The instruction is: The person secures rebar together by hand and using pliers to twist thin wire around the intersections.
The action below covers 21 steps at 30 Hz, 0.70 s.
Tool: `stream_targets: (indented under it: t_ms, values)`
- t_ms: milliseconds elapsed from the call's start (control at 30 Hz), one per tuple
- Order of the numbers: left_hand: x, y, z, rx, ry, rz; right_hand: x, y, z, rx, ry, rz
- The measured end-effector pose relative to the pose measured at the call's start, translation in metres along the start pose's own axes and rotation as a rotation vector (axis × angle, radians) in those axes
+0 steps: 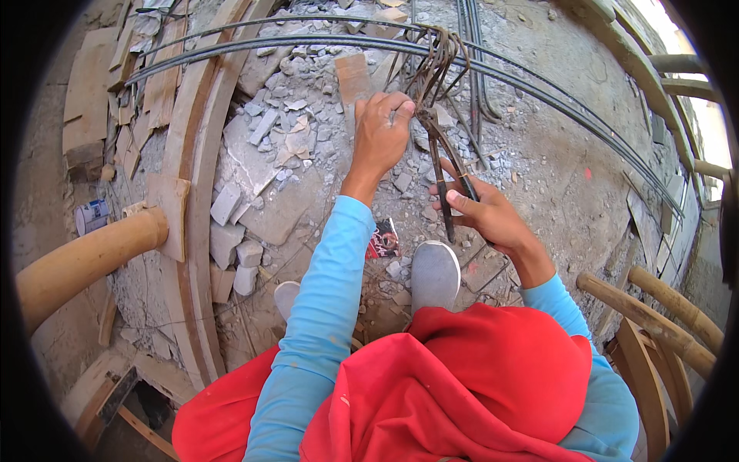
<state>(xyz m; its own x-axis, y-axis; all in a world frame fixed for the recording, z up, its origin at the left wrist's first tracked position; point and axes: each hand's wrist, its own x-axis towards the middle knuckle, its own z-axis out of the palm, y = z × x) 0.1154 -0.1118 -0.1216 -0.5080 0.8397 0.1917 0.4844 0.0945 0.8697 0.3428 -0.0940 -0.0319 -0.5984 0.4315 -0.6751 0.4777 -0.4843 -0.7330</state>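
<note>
My right hand (495, 217) grips the long dark handles of a pair of pincers (439, 146), which stand spread apart. The pincers' head points up toward a bundle of bent dark steel pieces (440, 58) hanging about the long steel bars (323, 41). Close beside the head, my left hand (381, 132) is closed with its fingers curled. Whatever those fingers hold, if anything, is hidden.
Broken concrete rubble (289, 127) covers the ground ahead. Wooden planks (202, 123) run along the left, where a bamboo pole (92, 258) juts in. More bamboo poles (647, 319) stand at the right. A red and black packet (382, 239) lies near my shoe (436, 275).
</note>
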Motion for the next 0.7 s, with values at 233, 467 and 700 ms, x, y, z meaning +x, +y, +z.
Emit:
stream_targets:
  t_ms: [233, 467, 700]
  values:
    - [0.002, 0.001, 0.001, 0.024, -0.011, -0.002, 0.013, 0.019, 0.006, -0.206, 0.149, -0.061]
    - [0.004, -0.003, 0.002, -0.016, -0.024, -0.025, 0.036, 0.036, 0.02, -0.265, 0.246, -0.029]
    - [0.007, -0.01, -0.002, -0.108, -0.08, -0.088, 0.034, 0.03, 0.045, 0.51, -0.031, 0.118]
